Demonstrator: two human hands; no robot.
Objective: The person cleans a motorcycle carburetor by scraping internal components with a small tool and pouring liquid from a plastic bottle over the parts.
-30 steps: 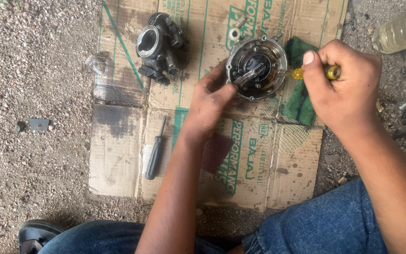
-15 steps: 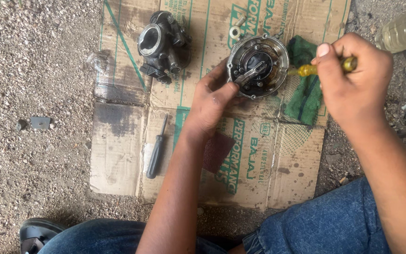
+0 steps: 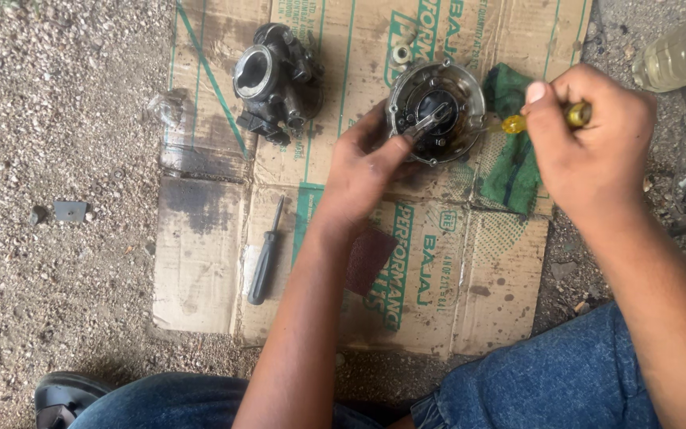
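Two hands are working on one round metal housing [image 3: 436, 111] that is lying on flattened cardboard [image 3: 200, 262] spread over gravel ground [image 3: 57, 159]. The left hand [image 3: 367, 171] is pinching the housing's near rim, fingers [image 3: 397, 147] curled narrow against the metal and steadying it. The right hand [image 3: 593, 147] is wrapping closed around a yellow-handled screwdriver [image 3: 514, 124], whose shaft is pointing into the housing's side. This housing is looking like cast metal: stiff, fairly heavy for its size, probably oily and so slippery; the rim is the sound place to grip, away from the small lever and inner parts, which are looking more delicate. A green rag [image 3: 510, 167] is lying just beside it, under the screwdriver. Farther left a dark carburettor body [image 3: 271, 79] is resting upright, well apart, and a black-handled screwdriver [image 3: 265, 254] is lying near the left forearm. A clear plastic bottle [image 3: 680, 52] is lying on the gravel at the upper right.

Compared with half a second ago, the right hand is sitting a little lower, and the left is holding the same grip.
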